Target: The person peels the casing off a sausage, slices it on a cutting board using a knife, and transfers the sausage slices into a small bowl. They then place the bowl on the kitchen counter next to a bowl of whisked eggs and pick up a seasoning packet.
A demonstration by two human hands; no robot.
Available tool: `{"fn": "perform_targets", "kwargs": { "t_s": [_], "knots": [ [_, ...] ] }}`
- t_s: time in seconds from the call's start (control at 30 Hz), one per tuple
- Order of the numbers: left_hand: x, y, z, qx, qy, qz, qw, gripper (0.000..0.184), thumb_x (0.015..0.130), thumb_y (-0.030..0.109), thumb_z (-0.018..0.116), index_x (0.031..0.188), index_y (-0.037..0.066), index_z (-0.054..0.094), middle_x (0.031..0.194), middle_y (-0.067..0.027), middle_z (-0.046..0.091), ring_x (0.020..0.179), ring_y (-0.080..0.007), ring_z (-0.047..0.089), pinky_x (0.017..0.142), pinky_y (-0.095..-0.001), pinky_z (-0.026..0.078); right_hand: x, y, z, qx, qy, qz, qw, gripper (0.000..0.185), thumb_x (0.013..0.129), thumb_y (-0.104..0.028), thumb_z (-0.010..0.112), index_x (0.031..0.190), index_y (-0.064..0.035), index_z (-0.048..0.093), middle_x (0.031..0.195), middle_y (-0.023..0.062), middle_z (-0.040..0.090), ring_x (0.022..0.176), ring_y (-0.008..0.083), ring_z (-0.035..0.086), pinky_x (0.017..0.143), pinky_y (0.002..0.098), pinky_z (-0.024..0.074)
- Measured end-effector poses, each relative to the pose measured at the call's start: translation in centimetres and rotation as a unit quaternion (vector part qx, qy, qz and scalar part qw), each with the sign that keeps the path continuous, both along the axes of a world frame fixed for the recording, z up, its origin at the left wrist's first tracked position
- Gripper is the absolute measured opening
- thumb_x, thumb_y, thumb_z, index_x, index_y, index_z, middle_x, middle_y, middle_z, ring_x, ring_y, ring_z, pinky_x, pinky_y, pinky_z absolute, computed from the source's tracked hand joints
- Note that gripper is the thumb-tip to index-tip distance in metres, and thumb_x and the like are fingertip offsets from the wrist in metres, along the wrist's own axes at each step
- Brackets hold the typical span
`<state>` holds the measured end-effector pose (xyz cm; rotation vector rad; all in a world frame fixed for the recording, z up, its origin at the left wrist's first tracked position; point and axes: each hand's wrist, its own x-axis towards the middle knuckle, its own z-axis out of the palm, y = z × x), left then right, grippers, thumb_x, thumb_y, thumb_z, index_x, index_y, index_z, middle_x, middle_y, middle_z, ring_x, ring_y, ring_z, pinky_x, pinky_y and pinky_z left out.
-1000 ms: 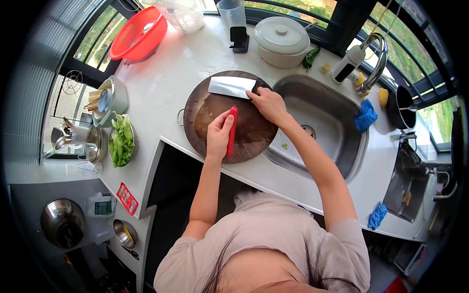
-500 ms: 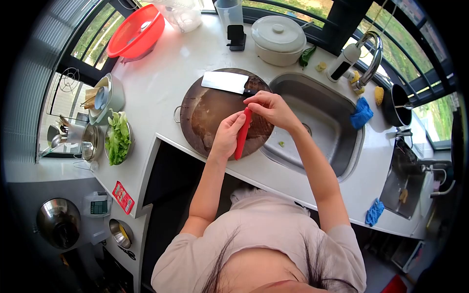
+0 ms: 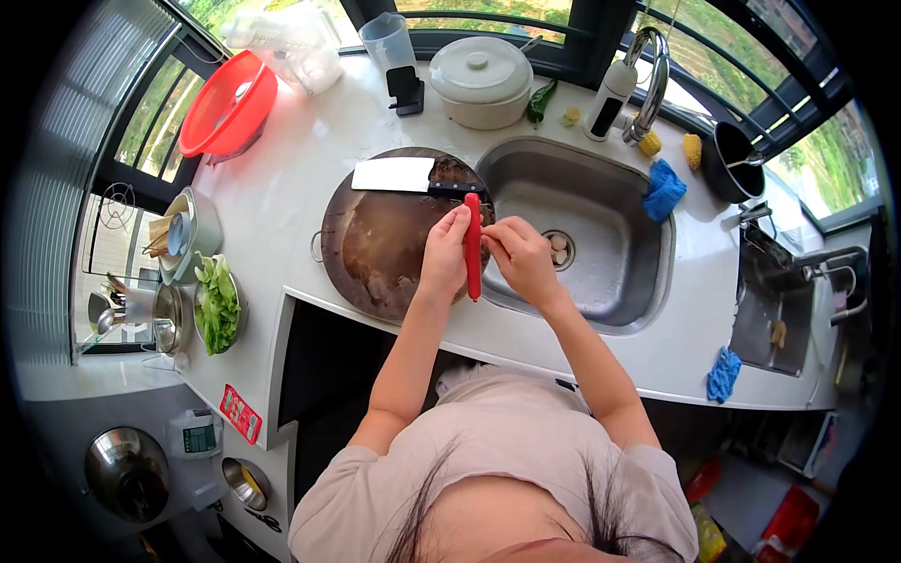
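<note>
The red stick (image 3: 473, 253) is held upright in the view, over the right edge of the round board (image 3: 375, 246) and just beside the sink (image 3: 615, 305). It is pinched near its upper part between the thumb and fingers of the left hand (image 3: 445, 249). The fingertips of the right hand (image 3: 519, 260) are drawn together at the stick's right side; whether any of its covering is gripped by them cannot be told at this size. As to progress, the handling is judged to be at an early stage — the stick appears whole, red is shown along its full visible length, and no opening in its surface can be made out. Nothing is seen to be parted from it, so any work on the stick itself is judged as yet undone. The cleaver (image 3: 413, 177) is found lying flat at the far side of the board, gripped by neither hand, its handle pointed toward the sink; contact between handle and stick cannot be confirmed. Leafy greens (image 3: 218, 305) are held in a bowl at the left of the counter, and a green pepper (image 3: 541, 103) is noted beside the lidded pot (image 3: 481, 83) — both well apart from the hands.
</note>
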<state>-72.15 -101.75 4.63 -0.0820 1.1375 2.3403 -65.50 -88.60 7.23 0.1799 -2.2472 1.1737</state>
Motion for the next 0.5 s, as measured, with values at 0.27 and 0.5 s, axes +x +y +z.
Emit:
{"fn": "perform_targets", "kwargs": {
  "t_s": [0.27,0.5],
  "knots": [
    [1.5,1.4,1.8,-0.019,0.036,-0.027,0.999,0.028,0.100,0.020,0.056,0.122,0.003,0.059,0.102,-0.0023,0.065,0.089,-0.0088,0.061,0.074,-0.0243,0.051,0.9,3.0,-2.0,-0.001,-0.070,-0.105,0.992,0.018,0.077,-0.001,0.067,0.095,-0.0022,0.068,0.106,0.0127,0.062,0.100,0.0314,0.059,0.085,0.0398,0.0485],
    [0.3,-1.9,-0.7,-0.127,0.108,0.065,0.984,0.030,0.101,0.019,0.054,0.124,0.001,0.055,0.102,-0.0013,0.063,0.090,-0.0074,0.059,0.074,-0.0236,0.052,-5.4,1.7,-4.3,0.087,-0.068,-0.038,0.993,0.037,0.079,-0.006,0.066,0.115,-0.0022,0.060,0.117,0.0153,0.059,0.111,0.0340,0.055,0.095,0.0408,0.0446]
  ]
}}
